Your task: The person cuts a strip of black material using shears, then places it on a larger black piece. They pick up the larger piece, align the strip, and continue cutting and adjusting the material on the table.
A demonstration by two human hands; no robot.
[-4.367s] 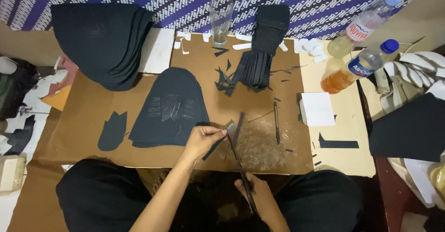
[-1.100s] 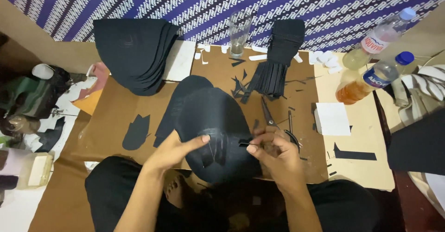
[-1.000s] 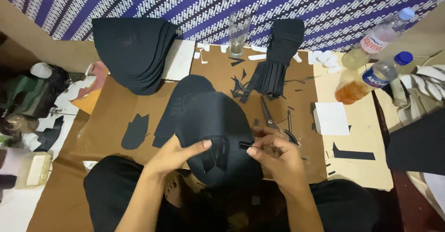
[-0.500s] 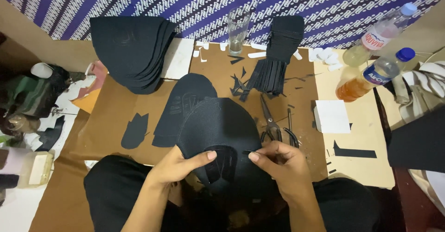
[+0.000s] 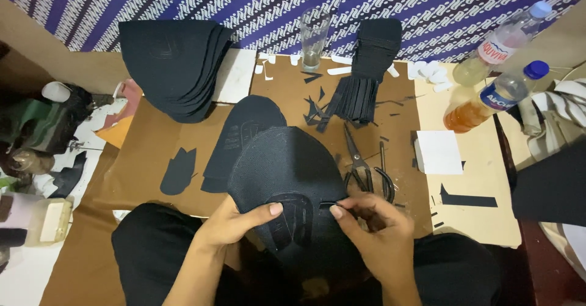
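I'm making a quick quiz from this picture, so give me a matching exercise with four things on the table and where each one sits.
Things:
1. scissors
2. drinking glass
3. bottle of orange liquid
4. stack of black pieces

Places:
A. far left of the table
B. right edge of the table
C. just right of the black piece in both hands
D. far edge, by the patterned cloth

Pairs: 1-C, 2-D, 3-B, 4-A

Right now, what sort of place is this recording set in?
Probably a small craft workbench for cutting fabric or leather parts. Both hands hold a black cut piece; stacks of matching black pieces sit behind, with scissors and offcuts on the brown paper-covered table.
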